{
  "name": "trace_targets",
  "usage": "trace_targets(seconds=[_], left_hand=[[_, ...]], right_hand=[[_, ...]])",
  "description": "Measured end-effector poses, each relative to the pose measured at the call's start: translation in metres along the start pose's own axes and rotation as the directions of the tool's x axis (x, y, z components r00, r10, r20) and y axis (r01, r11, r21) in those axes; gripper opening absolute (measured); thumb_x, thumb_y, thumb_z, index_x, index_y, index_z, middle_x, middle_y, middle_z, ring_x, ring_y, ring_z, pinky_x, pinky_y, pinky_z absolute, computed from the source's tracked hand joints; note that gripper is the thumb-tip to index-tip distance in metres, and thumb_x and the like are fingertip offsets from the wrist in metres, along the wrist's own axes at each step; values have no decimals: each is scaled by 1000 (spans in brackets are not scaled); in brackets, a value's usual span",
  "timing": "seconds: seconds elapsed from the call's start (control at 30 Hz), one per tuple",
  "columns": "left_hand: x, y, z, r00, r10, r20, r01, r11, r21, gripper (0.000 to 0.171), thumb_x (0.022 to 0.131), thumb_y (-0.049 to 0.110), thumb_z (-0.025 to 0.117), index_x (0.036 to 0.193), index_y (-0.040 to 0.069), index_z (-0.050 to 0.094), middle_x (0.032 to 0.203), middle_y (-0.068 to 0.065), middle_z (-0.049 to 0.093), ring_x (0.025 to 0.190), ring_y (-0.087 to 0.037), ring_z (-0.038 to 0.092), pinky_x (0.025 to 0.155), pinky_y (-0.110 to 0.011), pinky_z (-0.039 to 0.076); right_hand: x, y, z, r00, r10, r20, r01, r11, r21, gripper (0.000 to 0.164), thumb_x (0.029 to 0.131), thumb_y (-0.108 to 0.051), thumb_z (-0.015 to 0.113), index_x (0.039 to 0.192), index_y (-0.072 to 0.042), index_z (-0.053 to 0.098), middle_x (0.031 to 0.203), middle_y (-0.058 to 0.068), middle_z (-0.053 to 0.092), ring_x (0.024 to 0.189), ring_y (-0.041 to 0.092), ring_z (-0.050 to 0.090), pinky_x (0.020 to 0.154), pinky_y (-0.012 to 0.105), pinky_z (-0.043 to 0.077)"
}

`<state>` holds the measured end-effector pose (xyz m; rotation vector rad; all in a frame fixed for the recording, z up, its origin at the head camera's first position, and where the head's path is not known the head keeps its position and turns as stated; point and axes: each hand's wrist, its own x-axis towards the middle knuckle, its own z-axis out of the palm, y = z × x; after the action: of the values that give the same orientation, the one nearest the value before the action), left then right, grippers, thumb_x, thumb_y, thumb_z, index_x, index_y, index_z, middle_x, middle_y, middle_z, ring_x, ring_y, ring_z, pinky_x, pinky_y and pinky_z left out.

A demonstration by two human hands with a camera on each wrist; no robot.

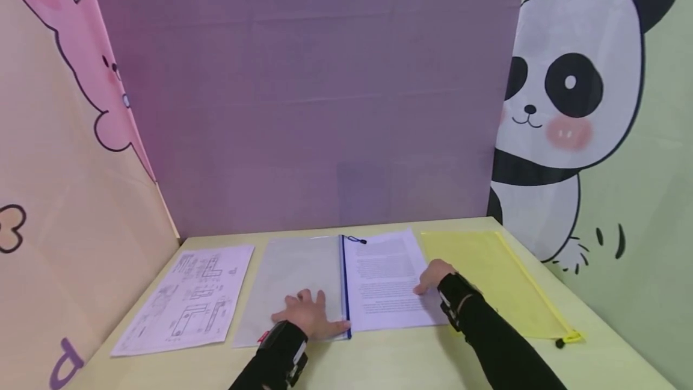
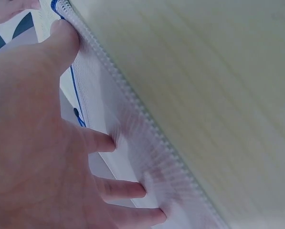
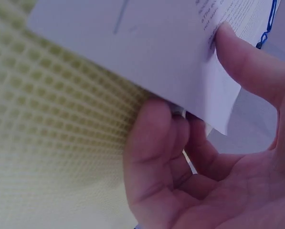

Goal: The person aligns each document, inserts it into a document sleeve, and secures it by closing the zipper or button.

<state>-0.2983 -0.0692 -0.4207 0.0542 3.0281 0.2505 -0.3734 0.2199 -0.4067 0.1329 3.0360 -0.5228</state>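
A clear mesh zip pouch (image 1: 295, 260) with a blue zip edge (image 1: 344, 281) lies flat on the table. My left hand (image 1: 310, 318) rests on its lower part, fingers spread, the thumb at the blue edge. In the left wrist view the fingertips press on the mesh (image 2: 132, 138). Against the blue edge, on the right, is a printed text sheet (image 1: 384, 275). My right hand (image 1: 435, 274) pinches the sheet's right side. The right wrist view shows the thumb (image 3: 242, 57) over the paper (image 3: 118, 47) and the curled fingers beneath it.
To the right lies a yellow mesh zip pouch (image 1: 487, 281), partly under my right forearm. A sheet with technical drawings (image 1: 189, 300) lies at the left of the table (image 1: 368, 366). A purple panel (image 1: 325, 107) stands behind, with decorated panels on both sides.
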Motion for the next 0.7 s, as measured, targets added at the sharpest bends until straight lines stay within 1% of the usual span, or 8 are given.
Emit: trace_targets(seconds=[0.1, 0.23, 0.33, 0.47, 0.6, 0.7], left_hand=[[-2, 0, 0, 1000, 5, -5, -5, 1000, 4, 99, 77, 77, 67, 148, 10, 52, 144, -26, 45, 130, -54, 41, 88, -84, 37], [-2, 0, -1, 1000, 0, -14, 0, 1000, 5, 98, 77, 77, 68, 147, 10, 52, 142, -26, 46, 128, -54, 42, 87, -84, 38], [-2, -2, -2, 1000, -2, -17, 2, 1000, 4, 98, 77, 76, 68, 147, 10, 52, 142, -26, 46, 127, -54, 42, 87, -84, 38], [-3, -2, -3, 1000, 1, -15, -1, 1000, 8, 98, 78, 76, 68, 147, 10, 52, 142, -26, 46, 128, -54, 42, 87, -84, 39], [-3, 1, -2, 1000, -7, -10, 7, 1000, 16, 98, 77, 77, 68, 148, 11, 52, 142, -25, 46, 129, -53, 42, 88, -83, 40], [-3, 2, -2, 1000, -10, -10, 10, 1000, 16, 98, 77, 77, 68, 148, 12, 52, 143, -25, 45, 130, -53, 41, 88, -83, 39]], right_hand=[[-1, 0, -1, 1000, 22, -2, -22, 999, 31, 45, 72, -26, 88, 92, 9, 68, 89, 15, 66, 82, 28, 60, 84, 44, 55], [2, -1, -3, 1000, 23, -14, -22, 996, 86, 47, 71, -22, 86, 96, 11, 66, 89, 15, 65, 81, 28, 59, 81, 43, 56], [9, 1, 0, 999, 17, -27, -14, 993, 120, 43, 71, -22, 84, 92, 10, 65, 86, 14, 64, 78, 28, 58, 73, 38, 54], [10, 5, 3, 999, 37, -15, -35, 987, 157, 37, 75, -21, 81, 89, 9, 64, 85, 14, 61, 77, 27, 57, 70, 36, 51], [5, 3, 1, 998, 60, 12, -61, 974, 217, 39, 77, -18, 79, 95, 14, 63, 90, 17, 62, 83, 28, 57, 79, 39, 53], [4, 2, 0, 998, 63, 17, -66, 968, 241, 40, 77, -16, 78, 97, 15, 62, 92, 17, 62, 84, 29, 56, 80, 40, 53]])
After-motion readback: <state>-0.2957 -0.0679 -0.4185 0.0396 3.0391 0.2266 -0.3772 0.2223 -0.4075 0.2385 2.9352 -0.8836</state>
